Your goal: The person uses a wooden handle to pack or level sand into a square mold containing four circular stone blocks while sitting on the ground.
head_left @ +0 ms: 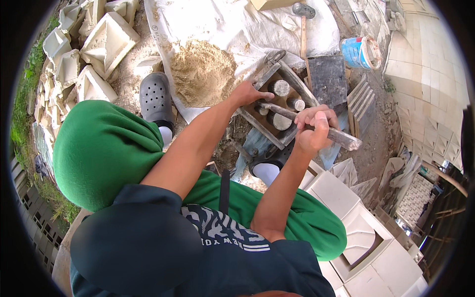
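Note:
My left hand [248, 95] lies at the left side of a rectangular wooden mould [304, 85], gripping its edge, its thumb reaching inward; part of its fingers is hidden. In the mould stand several round, pale-topped cylinders [281, 88] with brown material around them. My right hand [317, 129] is wrapped round a worn, greyish bar [346, 139]. This bar slants across the mould, its far end near my left thumb and its blunt, whitened end sticking out past my right hand. A metal clasp or loop [275, 56] sits at the mould's far corner.
Sandy powder [202, 73] is heaped on a white sheet [198, 22]. A mallet [304, 11], a blue-and-white bucket [360, 52], a dark board [327, 79] and slatted wood [361, 105] lie beyond. Pale cast blocks [110, 44] are piled left; more blocks [334, 192] stand lower right.

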A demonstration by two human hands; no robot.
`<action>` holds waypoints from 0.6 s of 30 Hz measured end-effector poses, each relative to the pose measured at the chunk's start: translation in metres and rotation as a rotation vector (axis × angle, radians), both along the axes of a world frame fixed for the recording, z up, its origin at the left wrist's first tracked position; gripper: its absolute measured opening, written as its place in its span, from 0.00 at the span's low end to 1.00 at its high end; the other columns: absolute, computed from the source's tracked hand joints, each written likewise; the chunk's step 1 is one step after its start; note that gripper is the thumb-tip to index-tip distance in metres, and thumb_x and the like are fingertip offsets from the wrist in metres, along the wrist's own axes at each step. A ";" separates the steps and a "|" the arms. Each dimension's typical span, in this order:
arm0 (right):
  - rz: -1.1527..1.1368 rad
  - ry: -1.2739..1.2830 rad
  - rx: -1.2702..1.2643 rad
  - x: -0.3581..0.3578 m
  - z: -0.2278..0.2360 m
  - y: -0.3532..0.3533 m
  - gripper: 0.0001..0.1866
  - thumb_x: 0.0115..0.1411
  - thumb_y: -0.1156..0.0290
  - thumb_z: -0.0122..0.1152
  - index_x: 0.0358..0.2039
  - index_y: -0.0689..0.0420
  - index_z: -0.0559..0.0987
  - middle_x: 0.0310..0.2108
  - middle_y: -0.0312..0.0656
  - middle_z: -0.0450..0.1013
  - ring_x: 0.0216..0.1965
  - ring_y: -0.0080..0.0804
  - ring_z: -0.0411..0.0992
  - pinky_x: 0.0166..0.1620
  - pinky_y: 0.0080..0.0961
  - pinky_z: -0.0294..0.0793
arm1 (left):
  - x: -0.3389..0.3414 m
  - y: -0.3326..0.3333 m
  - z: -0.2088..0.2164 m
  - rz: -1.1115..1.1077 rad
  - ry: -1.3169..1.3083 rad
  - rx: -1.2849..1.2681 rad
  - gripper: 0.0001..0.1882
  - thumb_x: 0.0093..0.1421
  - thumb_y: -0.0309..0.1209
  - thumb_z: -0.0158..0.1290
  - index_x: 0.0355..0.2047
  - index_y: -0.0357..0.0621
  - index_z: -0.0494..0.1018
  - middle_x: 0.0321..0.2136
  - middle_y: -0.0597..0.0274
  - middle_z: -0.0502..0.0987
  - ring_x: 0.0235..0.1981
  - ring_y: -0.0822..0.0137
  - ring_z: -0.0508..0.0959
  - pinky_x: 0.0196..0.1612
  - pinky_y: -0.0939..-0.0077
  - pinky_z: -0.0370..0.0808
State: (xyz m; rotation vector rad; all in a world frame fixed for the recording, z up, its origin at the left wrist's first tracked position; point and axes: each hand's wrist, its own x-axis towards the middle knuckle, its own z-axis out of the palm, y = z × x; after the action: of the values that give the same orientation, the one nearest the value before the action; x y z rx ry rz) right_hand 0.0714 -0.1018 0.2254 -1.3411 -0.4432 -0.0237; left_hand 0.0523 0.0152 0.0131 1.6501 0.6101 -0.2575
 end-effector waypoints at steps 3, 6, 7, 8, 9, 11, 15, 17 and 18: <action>-0.014 0.054 -0.063 0.001 -0.017 0.006 0.13 0.51 0.73 0.53 0.14 0.60 0.64 0.12 0.41 0.62 0.10 0.24 0.60 0.13 0.20 0.58 | -0.001 -0.002 -0.005 0.011 -0.053 0.026 0.47 0.37 0.60 0.66 0.48 0.34 0.72 0.41 0.46 0.78 0.42 0.55 0.78 0.47 0.66 0.72; 0.021 0.005 0.023 0.000 0.003 -0.005 0.12 0.50 0.74 0.51 0.13 0.60 0.63 0.12 0.41 0.61 0.09 0.24 0.59 0.13 0.20 0.58 | 0.000 0.001 -0.005 -0.002 -0.047 0.018 0.47 0.37 0.60 0.66 0.48 0.33 0.72 0.41 0.46 0.78 0.43 0.54 0.78 0.47 0.66 0.72; 0.015 -0.016 0.040 -0.002 0.006 -0.006 0.12 0.50 0.75 0.51 0.13 0.60 0.63 0.12 0.40 0.61 0.09 0.24 0.59 0.13 0.20 0.59 | -0.001 -0.002 -0.004 -0.017 -0.008 -0.004 0.47 0.37 0.61 0.66 0.48 0.33 0.72 0.41 0.46 0.78 0.43 0.54 0.78 0.47 0.66 0.72; -0.004 -0.005 0.042 -0.001 0.003 -0.004 0.12 0.49 0.75 0.50 0.12 0.60 0.62 0.12 0.40 0.61 0.08 0.24 0.58 0.13 0.21 0.60 | 0.001 -0.004 -0.013 0.029 -0.009 0.048 0.47 0.37 0.61 0.66 0.48 0.33 0.72 0.41 0.46 0.78 0.42 0.54 0.78 0.47 0.66 0.72; -0.009 -0.011 0.041 0.000 -0.003 -0.003 0.12 0.49 0.75 0.50 0.12 0.60 0.62 0.12 0.40 0.61 0.08 0.24 0.58 0.13 0.21 0.60 | 0.002 -0.007 -0.016 0.024 -0.016 0.046 0.47 0.37 0.61 0.66 0.48 0.33 0.72 0.41 0.46 0.78 0.42 0.54 0.78 0.47 0.66 0.72; -0.089 0.031 -0.066 0.002 -0.021 -0.002 0.12 0.48 0.75 0.49 0.12 0.60 0.62 0.12 0.41 0.61 0.08 0.24 0.57 0.12 0.22 0.61 | 0.003 -0.004 -0.019 0.030 -0.035 0.104 0.47 0.37 0.61 0.66 0.48 0.34 0.72 0.41 0.46 0.78 0.42 0.54 0.78 0.46 0.67 0.73; -0.053 0.034 0.041 0.001 -0.002 -0.009 0.12 0.48 0.74 0.50 0.12 0.59 0.62 0.11 0.41 0.61 0.08 0.24 0.58 0.11 0.23 0.60 | -0.003 -0.002 0.000 -0.003 -0.104 -0.079 0.53 0.33 0.64 0.65 0.50 0.29 0.70 0.45 0.43 0.76 0.47 0.53 0.76 0.50 0.67 0.71; -0.017 0.021 0.061 -0.002 0.002 -0.006 0.13 0.49 0.74 0.50 0.11 0.59 0.62 0.12 0.41 0.61 0.08 0.24 0.58 0.11 0.23 0.59 | -0.003 -0.002 -0.015 0.017 -0.084 0.033 0.45 0.38 0.60 0.65 0.47 0.34 0.73 0.40 0.46 0.78 0.41 0.55 0.78 0.46 0.67 0.72; 0.012 0.055 0.055 -0.001 0.003 -0.005 0.13 0.49 0.74 0.50 0.11 0.59 0.62 0.12 0.41 0.61 0.08 0.24 0.59 0.12 0.23 0.60 | 0.001 -0.002 -0.017 0.005 -0.047 0.029 0.45 0.38 0.60 0.65 0.47 0.35 0.73 0.41 0.46 0.78 0.42 0.55 0.78 0.46 0.67 0.72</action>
State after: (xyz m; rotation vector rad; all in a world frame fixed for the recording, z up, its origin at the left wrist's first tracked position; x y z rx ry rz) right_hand 0.0706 -0.1066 0.2283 -1.2816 -0.4012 0.0109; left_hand 0.0529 0.0131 -0.0036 1.6777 0.5848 -0.2071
